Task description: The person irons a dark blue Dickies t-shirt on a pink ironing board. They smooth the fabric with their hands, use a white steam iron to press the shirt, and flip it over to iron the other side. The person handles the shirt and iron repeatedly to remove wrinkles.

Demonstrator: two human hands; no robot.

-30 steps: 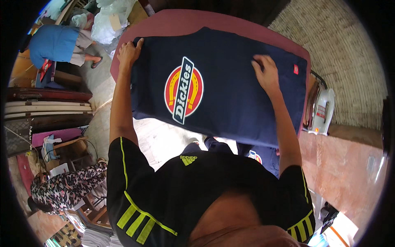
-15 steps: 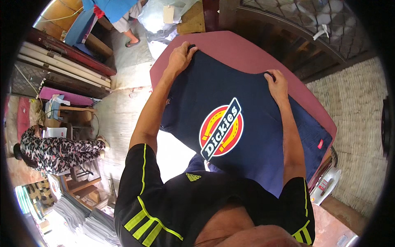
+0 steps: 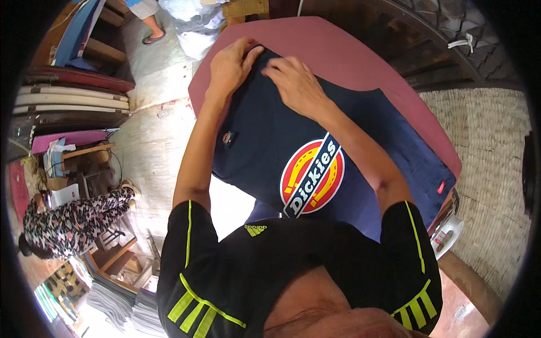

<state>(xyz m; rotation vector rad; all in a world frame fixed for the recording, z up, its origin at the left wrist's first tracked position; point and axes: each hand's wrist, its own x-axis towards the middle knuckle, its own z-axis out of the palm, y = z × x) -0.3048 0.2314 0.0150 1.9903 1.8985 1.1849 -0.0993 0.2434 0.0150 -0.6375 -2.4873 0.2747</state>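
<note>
A dark navy T-shirt [image 3: 253, 124] with a large red, yellow and white chest print lies spread over a mauve padded board [image 3: 349, 53]. My left hand [image 3: 230, 67] grips its far left corner, thumb and fingers closed on the cloth. Close beside it, my right hand [image 3: 296, 84] reaches across with bent fingers pinched at the shirt's far edge; its palm faces down and hides part of the cloth. A small patch [image 3: 228, 138] shows at the shirt's left side. Near the right corner of the cloth sits a little red tag [image 3: 441, 186].
A white iron [image 3: 448, 236] stands off the board's right end. Stacked grey sheets [image 3: 104, 301] lie at lower left. One person in patterned clothes [image 3: 73, 222] is at the left; another person's leg [image 3: 152, 27] shows at the far left, near plastic bags [image 3: 194, 28]. A dark lattice gate [image 3: 434, 62] borders the far right.
My right hand has released the shirt's right shoulder and moved left, next to my left hand. The shirt's left side has shifted, so its small patch now shows.
</note>
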